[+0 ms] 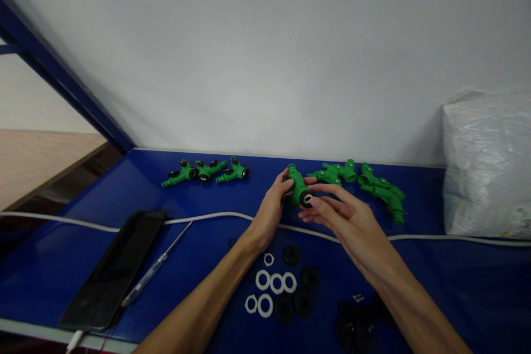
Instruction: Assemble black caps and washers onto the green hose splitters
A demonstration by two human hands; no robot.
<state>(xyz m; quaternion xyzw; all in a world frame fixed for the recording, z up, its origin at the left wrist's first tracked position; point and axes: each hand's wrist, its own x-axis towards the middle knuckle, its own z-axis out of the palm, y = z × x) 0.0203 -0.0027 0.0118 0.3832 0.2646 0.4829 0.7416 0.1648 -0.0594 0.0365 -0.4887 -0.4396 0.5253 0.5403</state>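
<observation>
One green hose splitter (297, 182), held just right of centre in the frame, with a black collar (302, 201) and a white insert (307, 198) facing the lower right. Gripped around its left side by the left hand (270, 203); right hand (350, 215) half curled at the collar, thumb near the insert, firm pinch or mere touch impossible to tell. Probably light, stiff plastic, somewhat slippery, not very fragile; best held round the thick body, with the collar taken by its rim. At lower centre, six white rings (263, 288) and four black rings (291, 256) on the blue tabletop (477, 282). Farther up, three black-fitted green splitters (233, 170) left of centre, more green splitter bodies (384, 190) to the right. Toward the left, a slim screwdriver (153, 269), a phone (116, 271) and a white cable (219, 214). At far right, a plastic-wrapped package (485, 171).
</observation>
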